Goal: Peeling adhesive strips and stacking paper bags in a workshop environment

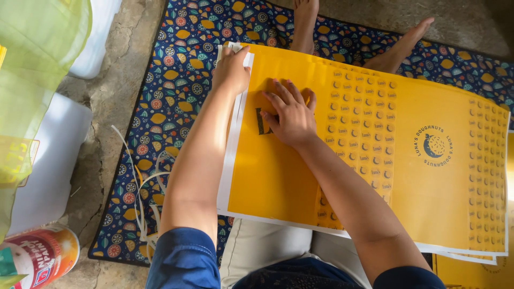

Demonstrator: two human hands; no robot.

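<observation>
Two hands flatten the yellow printed sheet point(300, 176): left hand point(231, 68) pinching its eleven-o'clock corner, right hand point(292, 119) spread open, pressing beside it.

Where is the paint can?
In the head view, the paint can stands at the bottom left corner on the concrete floor, left of the patterned mat and the left arm.
</observation>
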